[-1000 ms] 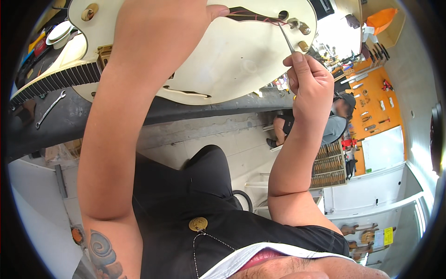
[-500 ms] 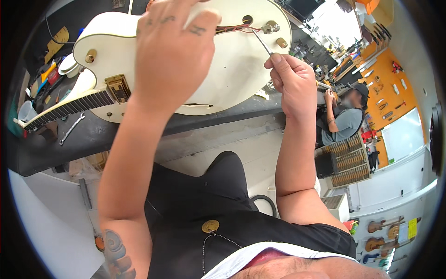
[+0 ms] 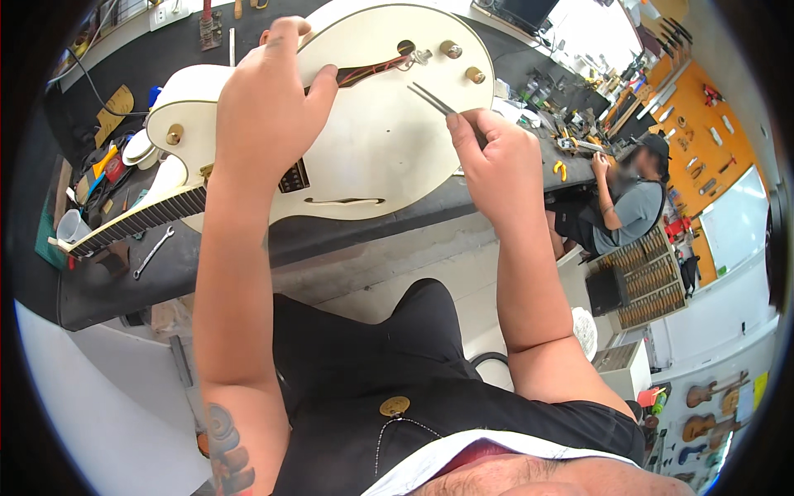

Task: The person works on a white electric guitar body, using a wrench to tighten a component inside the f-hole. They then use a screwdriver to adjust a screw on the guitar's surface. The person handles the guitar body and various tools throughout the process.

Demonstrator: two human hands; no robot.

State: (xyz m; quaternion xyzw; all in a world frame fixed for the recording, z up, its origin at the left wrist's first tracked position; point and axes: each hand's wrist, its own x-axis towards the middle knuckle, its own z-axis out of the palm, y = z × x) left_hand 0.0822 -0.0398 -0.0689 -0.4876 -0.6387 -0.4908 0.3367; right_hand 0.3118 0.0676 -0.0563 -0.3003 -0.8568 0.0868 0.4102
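The cream guitar [image 3: 356, 149] lies near the front edge of the tabletop [image 3: 165, 285], its sound hole [image 3: 357, 76] seemingly being worked, which next calls for steady tweezers [image 3: 432, 99], pinched by the right hand [image 3: 500, 153]; whether the left hand [image 3: 269, 95] grasps, I cannot tell.

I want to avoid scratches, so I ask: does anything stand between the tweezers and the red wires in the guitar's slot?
Nothing visible: between the tweezers and the red wires lies only bare cream guitar top. The left hand is at the left end of the slot, off that line.
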